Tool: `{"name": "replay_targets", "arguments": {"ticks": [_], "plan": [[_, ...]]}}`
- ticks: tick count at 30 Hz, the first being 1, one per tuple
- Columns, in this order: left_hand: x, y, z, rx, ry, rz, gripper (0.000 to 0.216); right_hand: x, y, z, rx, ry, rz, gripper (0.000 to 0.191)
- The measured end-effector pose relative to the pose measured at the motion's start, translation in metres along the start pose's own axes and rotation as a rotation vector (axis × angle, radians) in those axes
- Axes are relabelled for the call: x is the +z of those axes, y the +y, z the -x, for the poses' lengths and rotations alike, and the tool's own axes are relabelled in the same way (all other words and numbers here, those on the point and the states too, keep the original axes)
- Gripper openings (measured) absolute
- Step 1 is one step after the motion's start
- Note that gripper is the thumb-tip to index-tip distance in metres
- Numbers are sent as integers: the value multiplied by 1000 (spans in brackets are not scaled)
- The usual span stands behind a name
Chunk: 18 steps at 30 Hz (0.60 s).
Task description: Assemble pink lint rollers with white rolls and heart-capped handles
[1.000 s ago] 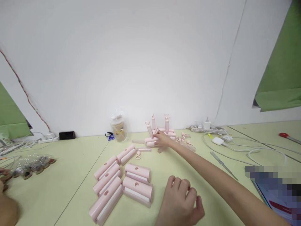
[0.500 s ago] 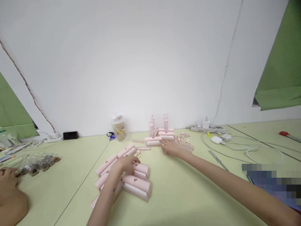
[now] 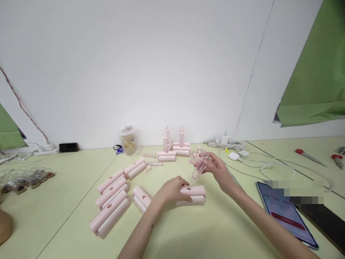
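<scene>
Bench: pale green
Left hand: gripping a pink cylinder on the bench
Right hand: pinching clear tubing beyond the cylinder
Cylinder handling: probably light, stiff, slippery; grasp mid-length

A small workshop, apparently
Table: matching pink casings at its middle, red-handled tools at its right, power strip at its back.

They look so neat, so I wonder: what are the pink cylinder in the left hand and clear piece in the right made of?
The pink cylinder: probably moulded plastic, smooth, softly shiny, judging by its even colour and highlights. The clear piece: likely glossy transparent plastic, as its see-through look suggests, though glass is possible.
</scene>
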State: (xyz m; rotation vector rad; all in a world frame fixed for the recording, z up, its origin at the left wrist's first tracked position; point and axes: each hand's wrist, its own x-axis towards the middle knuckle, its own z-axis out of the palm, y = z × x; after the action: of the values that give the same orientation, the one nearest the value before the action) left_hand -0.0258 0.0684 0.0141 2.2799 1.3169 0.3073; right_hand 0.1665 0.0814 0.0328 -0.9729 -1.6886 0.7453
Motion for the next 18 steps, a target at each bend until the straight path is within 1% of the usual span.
{"name": "replay_targets", "arguments": {"ticks": [3, 6, 8, 11, 14, 18], "plan": [[25, 14, 14, 23, 46, 95, 42, -3, -4, 18, 14, -34, -58, 23], [38, 17, 28, 66, 145, 205, 36, -2, -3, 29, 23, -107, -64, 20], [41, 15, 33, 96, 179, 249, 35, -1, -2, 33, 30, -148, -43, 17], [41, 11, 32, 116, 163, 264, 34, -3, -2, 36, 28, -183, -2, 18], [41, 10, 30, 127, 152, 262, 35, -6, -5, 36, -9, -243, 83, 21], [41, 13, 28, 105, 147, 243, 34, -10, -14, 35, -1, -324, 168, 17]]}}
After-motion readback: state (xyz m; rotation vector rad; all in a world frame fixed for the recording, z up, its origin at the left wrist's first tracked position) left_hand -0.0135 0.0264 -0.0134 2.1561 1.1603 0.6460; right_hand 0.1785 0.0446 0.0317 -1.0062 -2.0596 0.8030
